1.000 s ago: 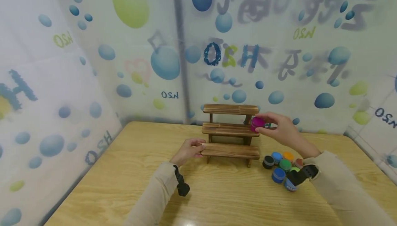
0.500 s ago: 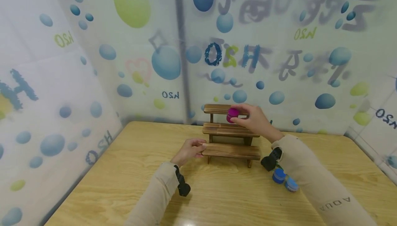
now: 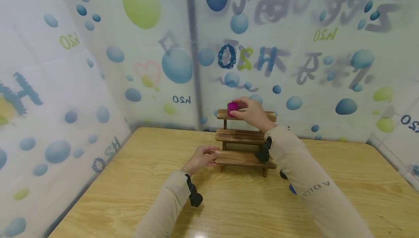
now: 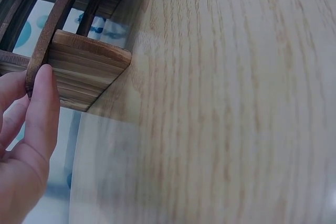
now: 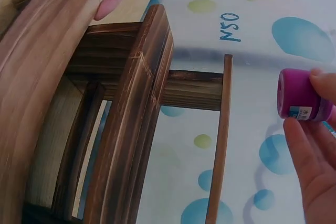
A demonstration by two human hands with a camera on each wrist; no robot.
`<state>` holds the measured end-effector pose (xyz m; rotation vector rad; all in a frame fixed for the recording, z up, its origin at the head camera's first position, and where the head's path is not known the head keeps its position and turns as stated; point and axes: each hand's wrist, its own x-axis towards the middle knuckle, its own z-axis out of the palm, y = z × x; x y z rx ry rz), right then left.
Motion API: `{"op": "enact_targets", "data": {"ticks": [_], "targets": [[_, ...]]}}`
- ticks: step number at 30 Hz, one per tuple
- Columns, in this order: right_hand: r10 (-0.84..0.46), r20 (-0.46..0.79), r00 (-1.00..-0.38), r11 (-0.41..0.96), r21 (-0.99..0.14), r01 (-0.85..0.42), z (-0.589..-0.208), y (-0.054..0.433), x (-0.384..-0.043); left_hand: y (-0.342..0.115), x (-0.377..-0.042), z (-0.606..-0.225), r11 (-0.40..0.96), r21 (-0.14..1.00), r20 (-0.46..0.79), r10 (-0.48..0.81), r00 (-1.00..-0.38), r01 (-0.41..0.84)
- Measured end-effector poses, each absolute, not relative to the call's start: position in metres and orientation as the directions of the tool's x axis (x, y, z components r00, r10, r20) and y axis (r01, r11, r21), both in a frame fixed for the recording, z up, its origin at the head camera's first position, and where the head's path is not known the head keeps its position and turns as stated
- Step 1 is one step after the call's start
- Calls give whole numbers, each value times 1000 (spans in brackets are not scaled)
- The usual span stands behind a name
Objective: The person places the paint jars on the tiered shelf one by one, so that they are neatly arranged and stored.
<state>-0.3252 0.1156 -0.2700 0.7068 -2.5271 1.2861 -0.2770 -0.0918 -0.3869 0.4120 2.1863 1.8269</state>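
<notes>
Jar (image 5: 296, 94) pinched in the right grip (image 3: 253, 113) should come down level onto the top shelf (image 5: 221, 135) below it, while the left grip (image 3: 199, 158), pinching the rack (image 3: 240, 135), steadies it.

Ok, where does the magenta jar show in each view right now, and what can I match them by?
Head: magenta jar just right of centre, pinched by the right hand.
Left wrist: not in it.
Right wrist: near the right edge, mid-height.
Shared landmark: wooden stand, centre in head, upper left in left wrist, left and centre in right wrist.
</notes>
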Motion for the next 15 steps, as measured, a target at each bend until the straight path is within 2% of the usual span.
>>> {"op": "enact_targets", "data": {"ticks": [5,15], "targets": [[-318,398,-861,503,-699,-509,-273,106,-335,-91,-276,-387,169,984,-13,382,-924,56],[-247,358,-900,504,-746,-435,-293,98,-346,-91,-278,-389,172,984,-20,372,-928,47]]}}
